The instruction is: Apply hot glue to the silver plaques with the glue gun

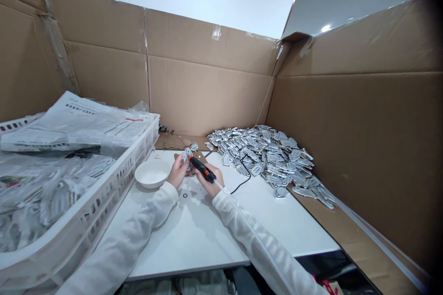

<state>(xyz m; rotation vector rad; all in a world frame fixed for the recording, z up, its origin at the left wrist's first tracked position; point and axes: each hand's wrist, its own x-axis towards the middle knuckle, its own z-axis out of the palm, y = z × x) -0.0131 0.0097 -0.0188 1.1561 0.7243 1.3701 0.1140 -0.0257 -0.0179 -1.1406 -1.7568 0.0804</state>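
Note:
My left hand pinches a small silver hair-clip piece and holds it up over the white table. My right hand is closed round a black and orange glue gun. The gun's tip points at the clip piece. A translucent glue stick sticks out of the back of the gun, and a black cord trails off to the right. Both arms wear white sleeves.
A white bowl sits just left of my left hand. A white slotted crate with bagged clips and newspaper fills the left. A heap of silver clip pieces lies at the right. Cardboard walls enclose the table.

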